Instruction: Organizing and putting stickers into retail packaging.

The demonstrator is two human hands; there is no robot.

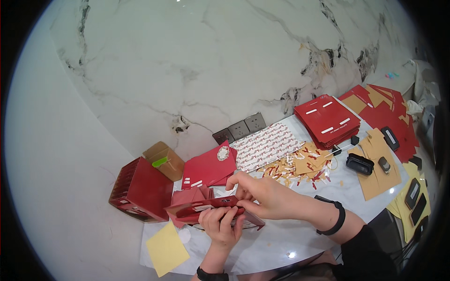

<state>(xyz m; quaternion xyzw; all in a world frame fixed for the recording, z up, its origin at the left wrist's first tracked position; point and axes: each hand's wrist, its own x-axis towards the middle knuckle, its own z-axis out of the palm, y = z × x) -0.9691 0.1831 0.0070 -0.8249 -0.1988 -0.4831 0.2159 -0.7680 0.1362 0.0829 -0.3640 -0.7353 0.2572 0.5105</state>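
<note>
My left hand (222,224) grips several red cards or envelopes (197,208) near the table's front left, its fingers curled over their edge. At their right end, the thumb of my right hand (251,196) meets the edge; whether it pinches anything is hard to tell. Below the hands a red-edged piece with a patterned face (251,221) shows in part. Smaller pinkish-red envelopes (190,196) lie just behind. Farther back are large red sheets (207,167) with a pale round ornament.
A red box (147,189) and a cardboard box (165,159) stand at the left. Yellow paper (168,249) lies in front. Cut paper scraps (306,163), a patterned sheet (267,145), a stack of red printed sheets (327,119) and a black device (359,164) lie toward the right.
</note>
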